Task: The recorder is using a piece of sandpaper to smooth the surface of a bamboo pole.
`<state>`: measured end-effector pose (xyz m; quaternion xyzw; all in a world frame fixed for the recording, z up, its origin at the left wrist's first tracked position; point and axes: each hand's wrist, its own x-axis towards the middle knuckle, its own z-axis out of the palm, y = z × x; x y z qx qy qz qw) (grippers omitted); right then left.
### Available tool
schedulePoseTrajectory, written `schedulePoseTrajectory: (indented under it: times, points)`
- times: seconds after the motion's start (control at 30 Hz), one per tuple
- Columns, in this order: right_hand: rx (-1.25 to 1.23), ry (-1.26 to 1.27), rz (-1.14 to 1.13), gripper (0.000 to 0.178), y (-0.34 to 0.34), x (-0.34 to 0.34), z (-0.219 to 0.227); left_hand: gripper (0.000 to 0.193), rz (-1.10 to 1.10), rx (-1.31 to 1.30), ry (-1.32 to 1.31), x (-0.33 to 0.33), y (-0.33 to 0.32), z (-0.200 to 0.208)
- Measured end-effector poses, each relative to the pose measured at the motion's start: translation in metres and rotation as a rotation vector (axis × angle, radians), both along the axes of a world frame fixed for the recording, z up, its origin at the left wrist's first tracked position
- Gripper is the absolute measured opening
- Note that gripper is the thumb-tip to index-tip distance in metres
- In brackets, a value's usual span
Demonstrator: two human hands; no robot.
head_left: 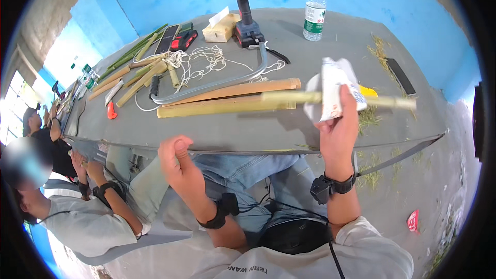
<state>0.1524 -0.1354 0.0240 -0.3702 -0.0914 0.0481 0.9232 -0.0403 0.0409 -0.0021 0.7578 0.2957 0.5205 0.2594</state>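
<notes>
My right hand (338,116) is closed around a folded white sheet (336,85) with print on it. Running through that sheet is a pale bamboo stick (289,97), held level above the table and slightly blurred at its right end. Whether the sheet is paper or sandpaper I cannot tell. My left hand (178,163) hovers at the table's near edge with fingers loosely bent, and nothing shows in it. Split bamboo pieces (222,107) lie under the stick's left end. Behind them rests a bow saw (227,87) with a grey frame.
A drill (244,10), a tissue pack (221,28) and a water bottle (314,10) stand at the back. White string (199,62), more bamboo (147,75) and an orange-ended knife (111,109) lie left. A dark flat bar (400,76) lies right. Another person (88,212) sits at my left.
</notes>
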Motion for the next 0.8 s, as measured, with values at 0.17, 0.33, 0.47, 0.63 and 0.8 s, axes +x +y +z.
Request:
schedulePoseTrajectory:
  times: [0.17,0.33,0.47,0.63,0.8]
  points:
    - [-0.452,-0.325,0.447,0.041,0.003,-0.014,0.017,0.013,-0.165,0.053,-0.237,0.029,-0.040,0.018]
    - [-0.416,-0.264,0.401,0.037,0.007,-0.022,0.014,0.025,-0.502,0.032,0.106,0.038,-0.049,0.010]
    - [-0.345,-0.189,0.228,0.039,0.006,-0.013,0.008,0.019,-0.364,0.223,0.136,0.024,-0.022,0.001]
    - [-0.255,-0.095,0.110,0.038,0.005,-0.012,0.008,0.018,-0.156,0.241,0.009,0.006,0.010,0.004]
    - [-0.407,-0.195,0.371,0.038,0.006,-0.012,0.011,0.018,-0.241,0.237,0.013,0.015,-0.009,0.006]
